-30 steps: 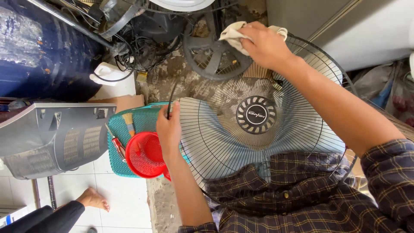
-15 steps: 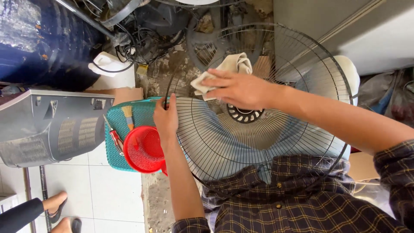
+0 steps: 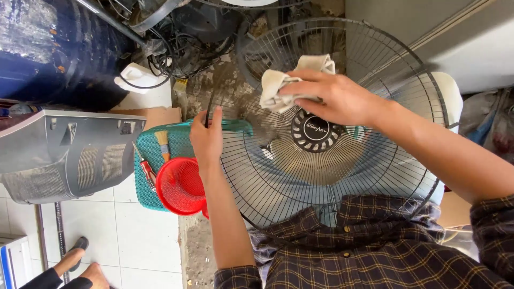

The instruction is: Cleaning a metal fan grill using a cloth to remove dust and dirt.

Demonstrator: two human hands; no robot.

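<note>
Your right hand point(image 3: 342, 99) presses a crumpled white cloth point(image 3: 278, 85) on the round wire fan grille point(image 3: 278, 176), above its hub; your left hand point(image 3: 208, 140) pinches the grille's left rim.

Red basket point(image 3: 180, 185) and teal tray point(image 3: 155, 147) crowd the fan grille's point(image 3: 278, 187) left rim

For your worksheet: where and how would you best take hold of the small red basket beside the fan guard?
Grip the red basket by its round rim on the left, coming from the tiled-floor side. Its open mouth shows that rim, while the left hand and fan guard crowd its right.
</note>
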